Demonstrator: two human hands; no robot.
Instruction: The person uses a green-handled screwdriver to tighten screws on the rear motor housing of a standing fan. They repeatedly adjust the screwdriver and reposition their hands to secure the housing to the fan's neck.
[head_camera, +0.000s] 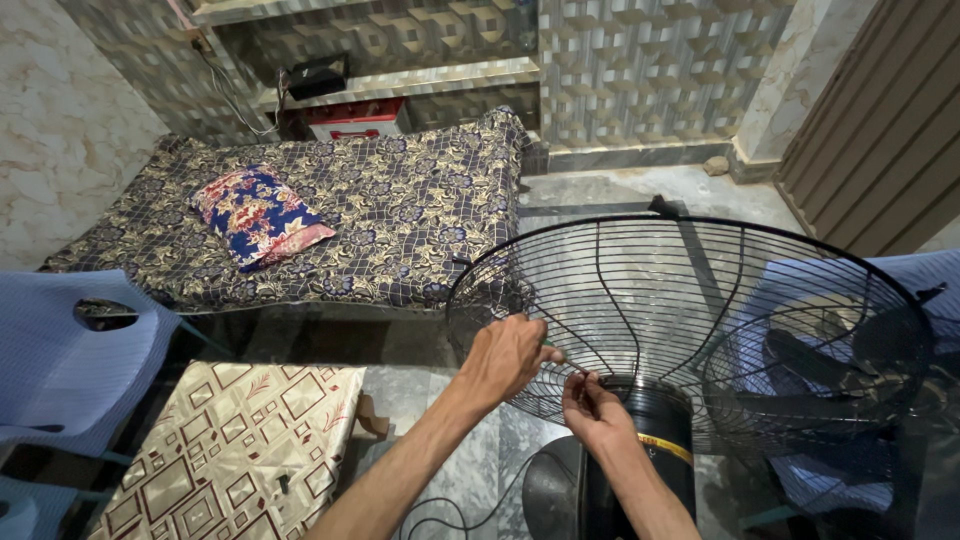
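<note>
Reaching forward, the left hand (510, 355) grips a thin screwdriver (562, 360), fingers curled shut around its handle, the tip pointing toward the hub of the black wire fan guard (690, 300). The right hand (595, 405) sits just below, fingers pinched together at the guard's inner ring above the black fan motor (655, 440). Both hands work at the guard's centre. A patterned cloth-covered surface (240, 450) lies to the left, beside a blue plastic chair (70, 350); beyond stands a bed (400, 220) with a floral pillow (260, 215).
</note>
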